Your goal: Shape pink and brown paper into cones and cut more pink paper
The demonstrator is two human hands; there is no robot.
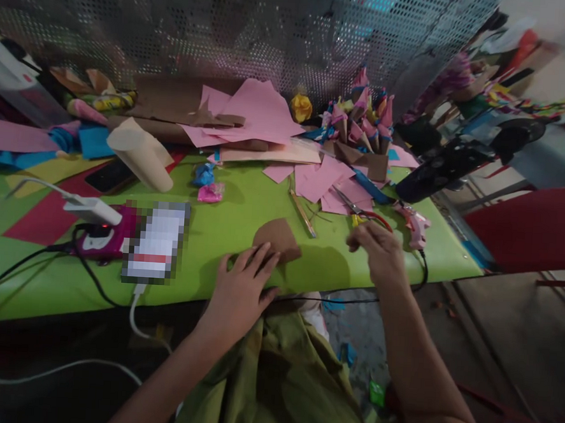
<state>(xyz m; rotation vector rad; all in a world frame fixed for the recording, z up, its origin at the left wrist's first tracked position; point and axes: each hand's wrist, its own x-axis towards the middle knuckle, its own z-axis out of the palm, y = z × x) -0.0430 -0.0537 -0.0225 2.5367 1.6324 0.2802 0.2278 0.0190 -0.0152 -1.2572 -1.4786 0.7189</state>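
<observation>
"How far along are you?"

"This curved-edged brown paper piece (281,234) looks cut, I'd judge, but it lies unrolled near the front of the green desk (229,218). My left fingers (257,258) rest spread on its edge, grasping nothing."

"And the right?"

"My right fingers (369,236) are curled near the red-handled metal scissors (358,210); I can't tell whether they pinch anything."

"Anything finished?"

"Pink-and-brown paper cones (359,119) bunched at the back look made up."

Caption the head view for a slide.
At a green table, left hand rests on brown paper; right hand hovers near scissors.
</observation>
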